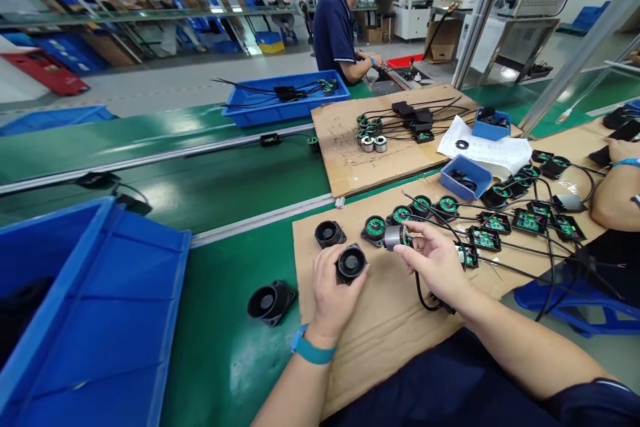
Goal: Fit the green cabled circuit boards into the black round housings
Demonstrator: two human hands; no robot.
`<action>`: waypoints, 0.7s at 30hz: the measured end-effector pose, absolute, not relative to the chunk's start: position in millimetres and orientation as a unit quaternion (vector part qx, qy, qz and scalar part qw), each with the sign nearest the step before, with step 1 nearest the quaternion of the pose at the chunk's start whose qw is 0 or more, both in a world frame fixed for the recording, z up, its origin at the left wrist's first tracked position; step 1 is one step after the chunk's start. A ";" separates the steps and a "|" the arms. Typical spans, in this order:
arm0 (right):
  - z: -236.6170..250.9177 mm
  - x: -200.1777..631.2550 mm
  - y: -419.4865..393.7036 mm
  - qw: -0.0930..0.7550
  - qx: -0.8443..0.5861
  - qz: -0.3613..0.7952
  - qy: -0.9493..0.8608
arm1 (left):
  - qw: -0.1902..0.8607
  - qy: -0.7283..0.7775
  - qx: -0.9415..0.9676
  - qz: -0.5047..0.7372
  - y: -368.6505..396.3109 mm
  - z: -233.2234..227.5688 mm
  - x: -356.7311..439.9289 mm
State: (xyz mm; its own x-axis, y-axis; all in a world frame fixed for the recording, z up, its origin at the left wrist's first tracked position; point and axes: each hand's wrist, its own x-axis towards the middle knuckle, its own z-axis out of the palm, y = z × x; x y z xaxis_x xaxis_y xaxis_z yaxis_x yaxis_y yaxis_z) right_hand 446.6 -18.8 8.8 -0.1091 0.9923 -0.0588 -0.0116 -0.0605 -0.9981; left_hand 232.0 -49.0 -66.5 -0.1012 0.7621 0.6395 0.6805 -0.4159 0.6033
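Note:
My left hand (336, 290) is wrapped round a black round plastic housing (351, 262), its open face turned up toward me. Between the thumb and fingers of my right hand (434, 259) is a silver motor cylinder (393, 238) with a green circuit board at one end and a black cable hanging below. The cylinder is just right of the housing, apart from it. Another black housing (327, 233) stands behind my left hand, and one more (269, 301) lies tilted on the green surface. Beyond the cylinder sit several housings with green boards inside (374, 228).
Cardboard (385, 333) covers the green bench. Cabled black boxes with circuit boards (484, 237) spread to the right, near a co-worker's arm (617, 197). Small blue bins (466, 177) and a paper sheet (457, 133) lie behind. A large blue crate (170, 300) stands left.

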 end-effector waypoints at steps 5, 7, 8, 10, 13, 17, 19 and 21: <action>14.3 448.7 -19.2 0.401 -0.497 0.478 -0.603 | 0.219 0.559 0.654 0.460 -51.3 -70.2 232.7; 11.6 450.7 -15.9 0.396 -0.492 0.452 -0.630 | 0.286 0.557 0.647 0.435 -50.1 -71.0 233.5; 9.0 451.7 -13.2 0.396 -0.487 0.443 -0.640 | 0.296 0.559 0.646 0.426 -49.0 -71.6 233.7; 3.0 453.3 -7.9 0.398 -0.478 0.428 -0.656 | 0.291 0.575 0.640 0.420 -47.0 -73.3 234.2; -3.1 453.0 -3.7 0.409 -0.471 0.399 -0.673 | 0.303 0.594 0.614 0.422 -47.2 -76.3 235.3; -9.6 444.1 3.3 0.399 -0.455 0.387 -0.696 | 0.279 0.581 0.622 0.445 -47.4 -80.0 236.2; -16.2 437.0 10.2 0.387 -0.430 0.396 -0.713 | 0.245 0.583 0.630 0.451 -46.9 -79.7 238.5; -25.8 429.6 17.1 0.398 -0.402 0.407 -0.717 | 0.229 0.599 0.627 0.443 -46.2 -78.8 242.7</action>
State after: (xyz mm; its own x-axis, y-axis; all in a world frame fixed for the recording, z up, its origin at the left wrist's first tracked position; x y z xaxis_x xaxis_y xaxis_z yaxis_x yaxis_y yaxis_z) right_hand 429.6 17.1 -25.8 -0.3601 0.9007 0.2431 0.2539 0.3454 -0.9035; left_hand 242.7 -46.2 -78.8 -0.1099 0.9533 0.2814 0.5472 -0.1783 0.8178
